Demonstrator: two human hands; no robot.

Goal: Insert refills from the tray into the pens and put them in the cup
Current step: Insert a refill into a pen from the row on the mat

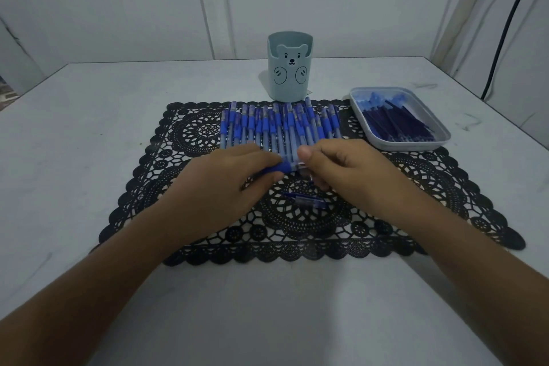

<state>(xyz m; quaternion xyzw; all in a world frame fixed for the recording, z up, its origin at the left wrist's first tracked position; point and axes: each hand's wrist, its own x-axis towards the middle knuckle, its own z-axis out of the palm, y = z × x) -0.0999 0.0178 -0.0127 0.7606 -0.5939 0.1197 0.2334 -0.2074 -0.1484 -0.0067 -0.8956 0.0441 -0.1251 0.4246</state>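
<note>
I see the left hand (225, 184) and right hand (341, 169) meeting over the black lace placemat (416, 187), sharing one blue-and-clear plastic pen (286, 168) held crosswise between them. The left grip is curled round the pen's blue rubber end. The right grip pinches its clear barrel between thumb and fingers. Below them a small blue pen piece (306, 200) lies on the placemat. Beyond the hands a row of blue pens (279, 125) lies side by side, and behind it the pale blue bear-faced cup (289, 68) stands upright on the white worktop (89, 128). To the right, the pale rectangular tray (407, 145) holds dark blue refills (398, 123), its near edge overlapping the placemat.
</note>
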